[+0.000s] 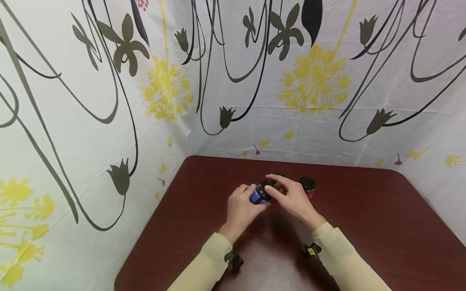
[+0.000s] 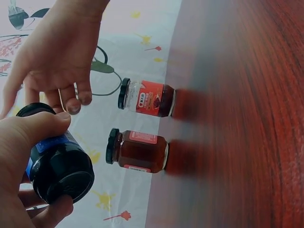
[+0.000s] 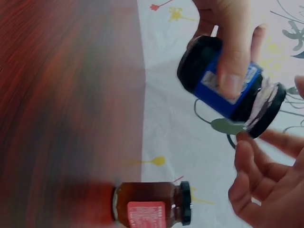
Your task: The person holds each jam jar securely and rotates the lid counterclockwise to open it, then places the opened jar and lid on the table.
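Observation:
My left hand [image 1: 242, 207] grips a dark glass jar with a blue label [image 1: 259, 196], raised over the table and tilted. The thumb lies along the label in the right wrist view. A black lid [image 3: 269, 111] caps the jar, with a whitish band beneath it. Beside that lid is my right hand [image 1: 295, 201], its thumb and fingers spread apart and loosely bent. One fingertip is close to the lid's edge; I cannot tell whether it touches.
Beyond the hands stand two black-lidded jars: a red-labelled jar [image 2: 149, 98] with a partly clear upper part, and a reddish-brown jar [image 2: 142, 152]. They stand upright on the dark red wooden table [image 1: 364, 226]. A patterned white cloth [image 1: 233, 93] hangs behind it.

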Available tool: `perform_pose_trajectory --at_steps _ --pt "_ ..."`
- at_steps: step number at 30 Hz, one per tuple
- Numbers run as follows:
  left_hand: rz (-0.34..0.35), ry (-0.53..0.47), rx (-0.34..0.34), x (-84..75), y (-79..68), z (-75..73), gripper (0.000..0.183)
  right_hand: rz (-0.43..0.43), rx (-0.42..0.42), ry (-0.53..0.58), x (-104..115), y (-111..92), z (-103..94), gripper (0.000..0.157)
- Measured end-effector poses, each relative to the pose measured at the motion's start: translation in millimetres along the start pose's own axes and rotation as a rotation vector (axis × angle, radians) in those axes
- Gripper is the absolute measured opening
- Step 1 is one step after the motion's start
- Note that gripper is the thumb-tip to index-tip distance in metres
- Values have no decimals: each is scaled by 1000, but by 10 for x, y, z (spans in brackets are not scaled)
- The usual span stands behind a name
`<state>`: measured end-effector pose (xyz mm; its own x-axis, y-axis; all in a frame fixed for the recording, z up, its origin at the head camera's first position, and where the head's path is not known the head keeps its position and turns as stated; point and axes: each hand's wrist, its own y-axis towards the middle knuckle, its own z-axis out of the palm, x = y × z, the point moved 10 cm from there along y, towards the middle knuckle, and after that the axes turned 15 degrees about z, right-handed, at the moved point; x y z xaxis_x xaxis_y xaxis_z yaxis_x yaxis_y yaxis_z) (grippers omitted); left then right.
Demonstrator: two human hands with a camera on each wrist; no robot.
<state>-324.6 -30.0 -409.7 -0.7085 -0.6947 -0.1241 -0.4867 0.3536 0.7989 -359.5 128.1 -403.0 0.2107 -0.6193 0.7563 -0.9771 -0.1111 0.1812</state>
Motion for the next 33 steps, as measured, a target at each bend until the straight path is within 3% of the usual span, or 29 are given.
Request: perform_pose_trajectory --at_steps 5,12,16,21,33 --pt "17 19 -11 -19 -11 -6 62 90 -66 -74 0 14 -77 48" --pt "14 40 20 -34 -16 38 65 185 -60 -165 1 49 -68 60" --pt "21 47 43 -56 -26 64 66 206 -94 -212 25 45 -76 68" --pt "41 41 18 -93 -31 51 65 234 -125 -244 19 40 -72 69" --pt "50 47 21 -116 -44 29 64 207 -127 -211 19 22 -51 64"
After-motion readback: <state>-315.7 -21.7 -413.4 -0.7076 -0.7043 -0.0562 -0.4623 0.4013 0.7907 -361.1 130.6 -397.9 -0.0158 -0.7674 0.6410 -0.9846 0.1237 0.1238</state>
